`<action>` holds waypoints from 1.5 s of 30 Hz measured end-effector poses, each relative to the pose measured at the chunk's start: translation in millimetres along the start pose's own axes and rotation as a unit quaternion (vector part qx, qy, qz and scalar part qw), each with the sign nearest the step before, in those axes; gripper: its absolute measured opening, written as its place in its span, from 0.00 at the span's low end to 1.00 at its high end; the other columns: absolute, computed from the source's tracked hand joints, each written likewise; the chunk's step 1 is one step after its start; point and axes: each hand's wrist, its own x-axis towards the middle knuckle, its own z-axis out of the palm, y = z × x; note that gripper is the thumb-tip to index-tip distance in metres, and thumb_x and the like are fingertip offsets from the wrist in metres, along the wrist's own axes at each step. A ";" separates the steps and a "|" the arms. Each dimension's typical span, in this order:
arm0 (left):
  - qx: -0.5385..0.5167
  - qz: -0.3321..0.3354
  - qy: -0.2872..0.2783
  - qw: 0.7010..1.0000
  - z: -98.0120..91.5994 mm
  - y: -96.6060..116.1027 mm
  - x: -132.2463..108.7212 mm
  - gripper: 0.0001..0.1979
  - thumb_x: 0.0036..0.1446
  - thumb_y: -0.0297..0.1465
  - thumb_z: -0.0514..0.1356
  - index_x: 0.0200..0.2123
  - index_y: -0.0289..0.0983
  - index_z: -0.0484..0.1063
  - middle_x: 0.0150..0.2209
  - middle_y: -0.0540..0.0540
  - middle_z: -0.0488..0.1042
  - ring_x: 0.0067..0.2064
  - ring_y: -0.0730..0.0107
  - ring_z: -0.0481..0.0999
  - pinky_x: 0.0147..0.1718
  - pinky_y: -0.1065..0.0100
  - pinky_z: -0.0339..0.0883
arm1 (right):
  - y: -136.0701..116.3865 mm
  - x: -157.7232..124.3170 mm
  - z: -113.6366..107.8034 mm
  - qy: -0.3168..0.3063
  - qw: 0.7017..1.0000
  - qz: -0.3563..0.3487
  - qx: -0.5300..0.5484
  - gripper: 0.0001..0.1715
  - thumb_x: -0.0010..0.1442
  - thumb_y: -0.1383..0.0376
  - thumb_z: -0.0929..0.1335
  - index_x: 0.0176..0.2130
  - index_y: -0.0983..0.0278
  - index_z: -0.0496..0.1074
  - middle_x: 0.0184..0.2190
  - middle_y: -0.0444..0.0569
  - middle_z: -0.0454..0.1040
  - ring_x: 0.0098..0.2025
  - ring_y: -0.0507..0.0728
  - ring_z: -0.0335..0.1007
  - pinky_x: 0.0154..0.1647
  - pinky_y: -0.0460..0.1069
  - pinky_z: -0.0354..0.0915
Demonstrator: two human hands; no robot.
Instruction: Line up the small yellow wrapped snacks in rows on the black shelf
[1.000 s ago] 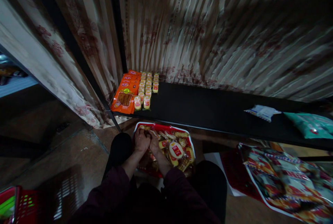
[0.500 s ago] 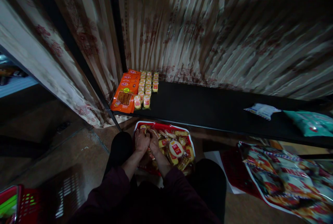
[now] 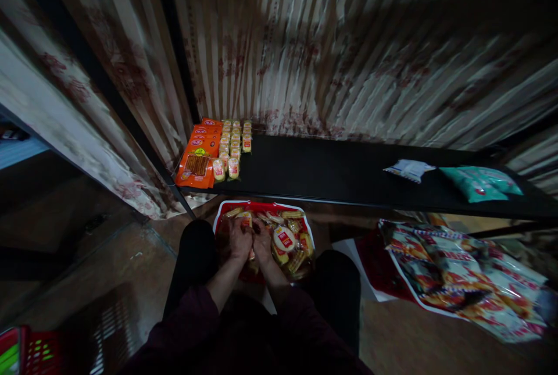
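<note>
Both hands are low over a red basket [image 3: 267, 205] with a white rim, filled with clear-wrapped crackers [image 3: 285, 239]. My left hand [image 3: 241, 241] closes its fingers on a wrapped cracker [image 3: 246, 218] with a red and yellow label. Right beside it, my right hand [image 3: 261, 242] has its fingers curled inward, nearly touching the left. Whatever lies under those fingers is hidden. The basket stands on the floor between my knees, below the black shelf's front edge.
On the black shelf [image 3: 305, 168], orange snack bags [image 3: 197, 160] and rows of small wrapped crackers [image 3: 234, 148] stand at the left. White [image 3: 410, 170] and teal [image 3: 477, 182] bags lie rightward. A second basket [image 3: 410, 279] holds large snack bags. Pleated curtain [image 3: 279, 61] hangs behind.
The view has shifted slightly to the right, so everything sits further left. A labelled cracker now shows at my left fingertips; both hands stay close together over the basket.
</note>
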 end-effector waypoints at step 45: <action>-0.297 -0.104 -0.066 0.947 -1.7 52.6 -7.5 0.09 0.44 0.30 0.63 0.33 0.36 0.73 0.33 0.47 0.76 0.34 0.71 0.75 0.38 0.67 0.68 | -86.8 -25.8 -35.1 0.001 0.981 0.050 0.188 0.27 0.43 0.65 0.69 0.46 0.60 0.74 0.46 0.48 0.76 0.49 0.60 0.70 0.53 0.56 0.64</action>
